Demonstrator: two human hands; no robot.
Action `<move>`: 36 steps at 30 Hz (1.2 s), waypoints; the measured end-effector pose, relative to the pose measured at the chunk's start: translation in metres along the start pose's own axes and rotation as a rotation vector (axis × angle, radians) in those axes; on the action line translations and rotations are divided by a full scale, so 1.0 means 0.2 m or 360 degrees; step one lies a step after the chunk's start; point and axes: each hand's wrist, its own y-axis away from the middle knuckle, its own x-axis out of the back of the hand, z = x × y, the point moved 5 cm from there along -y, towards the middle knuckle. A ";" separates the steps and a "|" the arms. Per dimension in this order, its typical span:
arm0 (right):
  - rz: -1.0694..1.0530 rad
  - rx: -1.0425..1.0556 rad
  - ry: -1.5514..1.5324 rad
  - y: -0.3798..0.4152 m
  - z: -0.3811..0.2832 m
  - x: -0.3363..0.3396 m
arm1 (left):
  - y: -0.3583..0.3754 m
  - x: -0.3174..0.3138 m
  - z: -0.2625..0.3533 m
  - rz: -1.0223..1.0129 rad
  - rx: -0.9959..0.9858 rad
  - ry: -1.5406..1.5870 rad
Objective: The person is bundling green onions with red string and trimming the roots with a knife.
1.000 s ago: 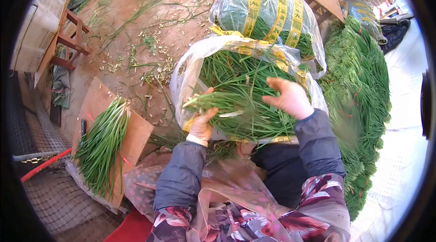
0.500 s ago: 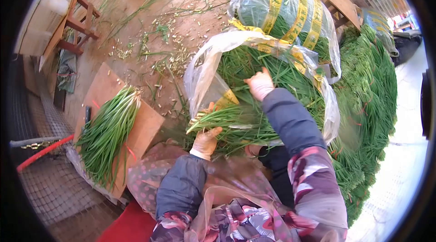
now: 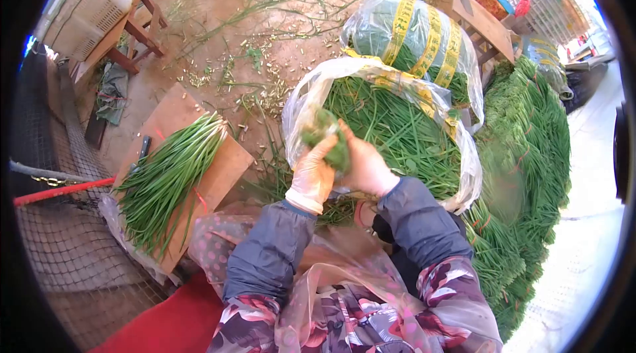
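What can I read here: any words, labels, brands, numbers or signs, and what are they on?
Yellow bands on the closed bag: dark characters, apparently Chinese, too small and blurred to quote.
Open bag: yellow print, also unreadable.
No other lettering can be made out.

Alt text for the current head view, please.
Two hands, left hand and right hand, hold a small green bunch beside an open plastic bag of long green stalks. A larger bunch lies on a board at left; a long green pile runs down the right.
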 end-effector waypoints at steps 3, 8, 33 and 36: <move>0.0257 0.0375 -0.0305 0.12 -0.28 0.49 | 0.10 -0.33 0.20 -0.0437 -0.0090 -0.0242; 0.0942 0.0365 -0.0905 0.49 -0.47 1.28 | 0.30 -0.51 0.56 -0.0680 -0.0557 -0.0687; -0.0370 0.0446 -0.1244 0.56 -0.77 -0.03 | 1.12 0.04 0.18 -0.0004 0.0342 -0.0909; -0.0257 -0.0060 -0.0597 0.50 -0.34 0.00 | 1.19 0.12 0.43 0.0054 0.0225 -0.1137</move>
